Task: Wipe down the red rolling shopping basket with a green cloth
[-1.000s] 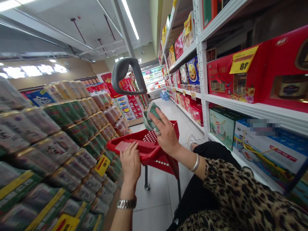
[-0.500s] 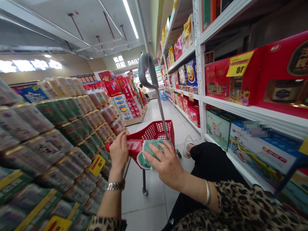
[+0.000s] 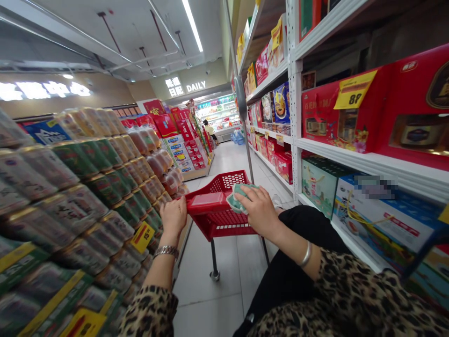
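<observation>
In front of me stands a red plastic shopping cart (image 3: 224, 220) with a perforated basket and grey legs. My left hand (image 3: 173, 215) is wrapped round the left end of its red handle (image 3: 206, 200). A folded green cloth with a pale edge (image 3: 238, 199) lies against the handle's right part. My right hand (image 3: 259, 208) presses that cloth onto the handle, its fingers curled over the top. From the cart's far right side rises a grey pole (image 3: 248, 150) with a thicker grey grip part (image 3: 240, 98).
Stacked drink packs (image 3: 70, 196) line my left side. White shelves (image 3: 293, 107) with red gift boxes (image 3: 343, 117) run along the right. Ahead, a tiled aisle (image 3: 228, 157) leads past red promotional stacks (image 3: 185, 135) to a lit cooler (image 3: 219, 112); a person (image 3: 209, 131) is near it.
My right hand has slid the cloth rightward along the handle, uncovering its middle. The grey pole has turned so its loop shows edge-on. My left hand still grips the left end.
</observation>
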`<action>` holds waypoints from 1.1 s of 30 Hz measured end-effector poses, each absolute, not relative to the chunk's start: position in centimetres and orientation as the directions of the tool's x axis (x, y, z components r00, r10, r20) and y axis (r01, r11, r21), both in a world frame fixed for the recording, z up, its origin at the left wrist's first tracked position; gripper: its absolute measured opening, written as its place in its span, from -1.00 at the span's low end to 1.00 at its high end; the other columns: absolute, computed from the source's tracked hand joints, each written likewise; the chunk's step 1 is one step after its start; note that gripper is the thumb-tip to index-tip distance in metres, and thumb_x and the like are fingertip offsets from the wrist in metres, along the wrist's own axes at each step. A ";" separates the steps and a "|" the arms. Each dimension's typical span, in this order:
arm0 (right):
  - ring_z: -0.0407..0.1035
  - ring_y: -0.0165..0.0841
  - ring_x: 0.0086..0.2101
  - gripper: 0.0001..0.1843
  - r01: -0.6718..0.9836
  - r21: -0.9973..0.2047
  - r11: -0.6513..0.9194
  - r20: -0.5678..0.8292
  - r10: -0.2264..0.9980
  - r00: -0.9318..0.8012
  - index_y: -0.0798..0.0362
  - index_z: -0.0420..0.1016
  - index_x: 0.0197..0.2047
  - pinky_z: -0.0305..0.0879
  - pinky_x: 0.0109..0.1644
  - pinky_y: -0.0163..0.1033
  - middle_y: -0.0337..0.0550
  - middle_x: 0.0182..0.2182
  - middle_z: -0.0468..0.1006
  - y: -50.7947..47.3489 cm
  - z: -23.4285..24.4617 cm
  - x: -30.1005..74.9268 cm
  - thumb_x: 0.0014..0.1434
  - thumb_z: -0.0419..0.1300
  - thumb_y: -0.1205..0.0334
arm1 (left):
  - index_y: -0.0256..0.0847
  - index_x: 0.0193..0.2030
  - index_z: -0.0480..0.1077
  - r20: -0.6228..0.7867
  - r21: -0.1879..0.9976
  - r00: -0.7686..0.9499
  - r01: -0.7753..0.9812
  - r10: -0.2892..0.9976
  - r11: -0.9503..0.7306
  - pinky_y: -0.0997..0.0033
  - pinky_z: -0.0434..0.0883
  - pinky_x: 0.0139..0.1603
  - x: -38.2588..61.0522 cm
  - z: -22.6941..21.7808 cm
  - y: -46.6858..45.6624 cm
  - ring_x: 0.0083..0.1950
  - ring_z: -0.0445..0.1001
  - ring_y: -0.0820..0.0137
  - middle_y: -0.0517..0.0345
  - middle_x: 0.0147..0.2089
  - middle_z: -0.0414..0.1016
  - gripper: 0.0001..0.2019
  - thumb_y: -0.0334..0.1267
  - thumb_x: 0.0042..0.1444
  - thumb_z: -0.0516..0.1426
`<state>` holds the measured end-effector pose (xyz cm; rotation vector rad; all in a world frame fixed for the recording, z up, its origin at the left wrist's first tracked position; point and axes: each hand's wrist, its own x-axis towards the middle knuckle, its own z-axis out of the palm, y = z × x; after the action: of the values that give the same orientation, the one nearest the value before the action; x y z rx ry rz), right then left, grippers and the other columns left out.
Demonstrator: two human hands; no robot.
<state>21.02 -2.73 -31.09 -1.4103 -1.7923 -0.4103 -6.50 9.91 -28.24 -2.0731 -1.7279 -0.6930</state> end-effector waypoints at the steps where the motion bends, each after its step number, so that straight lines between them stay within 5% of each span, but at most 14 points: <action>1: 0.31 -0.08 0.14 -0.42 0.924 -0.227 0.308 0.745 0.666 -0.039 -0.04 0.55 0.16 0.08 0.33 0.17 0.01 0.24 0.45 -2.4 -31.1 21.5 0.13 0.11 0.55 | -0.30 -0.28 0.57 0.591 0.022 0.136 0.983 0.795 -0.184 -0.08 0.26 0.27 -5.6 -28.4 9.6 -0.04 0.58 0.09 -0.28 -0.15 0.64 -0.45 -0.15 0.35 -0.22; 6: 0.24 -0.03 0.21 -0.36 0.926 -0.243 0.287 0.720 0.694 -0.026 0.03 0.50 0.23 0.02 0.38 0.22 0.05 0.29 0.40 -0.8 -30.8 22.4 0.11 0.07 0.57 | -0.27 -0.32 0.55 0.712 0.041 0.116 0.978 0.693 -0.205 -0.03 0.29 0.14 -1.3 -29.1 6.9 -0.16 0.57 0.11 -0.22 -0.29 0.63 -0.44 -0.09 0.37 -0.22; 11: 0.21 0.00 0.22 -0.40 0.918 -0.262 0.299 0.724 0.689 -0.018 0.04 0.53 0.21 -0.02 0.40 0.28 0.05 0.30 0.38 -0.3 -30.1 21.3 0.15 0.07 0.57 | -0.31 0.06 0.50 0.736 0.138 0.136 0.929 0.664 -0.343 0.01 0.31 0.09 1.5 -29.4 3.3 -0.15 0.59 0.12 -0.20 -0.21 0.65 -0.49 -0.08 0.38 -0.18; 15: 0.17 0.00 0.24 -0.41 0.889 -0.239 0.391 0.743 0.663 -0.092 -0.01 0.53 0.21 -0.01 0.39 0.30 0.00 0.29 0.40 -1.3 -30.1 19.8 0.16 0.10 0.55 | -0.23 0.15 0.42 0.756 0.354 0.088 0.778 0.648 -0.519 0.14 0.42 0.07 2.5 -29.3 0.5 -0.06 0.60 0.20 -0.14 0.02 0.62 -0.54 -0.06 0.39 -0.15; 20: 0.13 0.02 0.27 -0.44 0.830 -0.186 0.525 0.752 0.620 -0.224 0.00 0.52 0.20 0.01 0.40 0.27 -0.04 0.29 0.40 -3.6 -30.6 17.9 0.15 0.15 0.48 | -0.20 0.13 0.35 0.731 0.644 -0.047 0.375 0.681 -0.666 0.27 0.53 -0.01 2.0 -29.3 -1.4 -0.03 0.62 0.30 -0.11 0.11 0.57 -0.57 0.00 0.40 -0.16; 22: 0.15 0.00 0.26 -0.43 0.818 -0.211 0.535 0.749 0.627 -0.216 -0.02 0.53 0.19 0.01 0.40 0.26 -0.06 0.28 0.42 -4.3 -30.6 18.2 0.12 0.16 0.48 | -0.22 0.09 0.36 0.734 0.663 -0.117 0.340 0.669 -0.668 0.25 0.53 0.02 1.0 -29.3 -0.9 -0.04 0.62 0.31 -0.11 0.05 0.59 -0.55 0.00 0.41 -0.18; 25: 0.19 -0.05 0.26 -0.42 0.797 -0.266 0.543 0.731 0.652 -0.200 -0.04 0.56 0.15 0.03 0.40 0.25 -0.08 0.25 0.45 -5.0 -30.3 19.8 0.08 0.14 0.51 | -0.19 0.01 0.44 0.732 0.630 -0.156 0.528 0.664 -0.570 0.21 0.48 0.13 -1.2 -29.4 1.4 0.02 0.59 0.29 -0.05 -0.01 0.62 -0.54 0.01 0.38 -0.17; 30: 0.25 -0.13 0.24 -0.45 0.776 -0.320 0.543 0.703 0.685 -0.189 -0.03 0.58 0.10 0.04 0.41 0.23 -0.08 0.24 0.46 -5.3 -29.6 23.0 0.13 0.06 0.54 | -0.22 -0.05 0.53 0.625 0.537 0.072 0.683 0.777 -0.495 0.09 0.38 0.29 -3.8 -31.5 5.9 0.18 0.51 0.20 -0.12 0.09 0.60 -0.51 0.01 0.31 -0.14; 33: 0.29 -0.15 0.22 -0.47 0.770 -0.329 0.547 0.705 0.685 -0.185 -0.01 0.57 0.12 0.10 0.38 0.22 -0.03 0.22 0.48 -5.5 -29.3 24.0 0.17 0.04 0.53 | -0.18 -0.20 0.53 0.560 0.504 0.190 0.694 0.806 -0.513 0.09 0.41 0.25 -3.7 -34.0 7.1 0.11 0.55 0.21 -0.12 -0.01 0.64 -0.51 -0.02 0.31 -0.18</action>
<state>23.98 -5.51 -29.32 -1.1826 -1.9181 -0.1245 -3.67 7.11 -33.99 -2.5248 -1.6054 -1.3416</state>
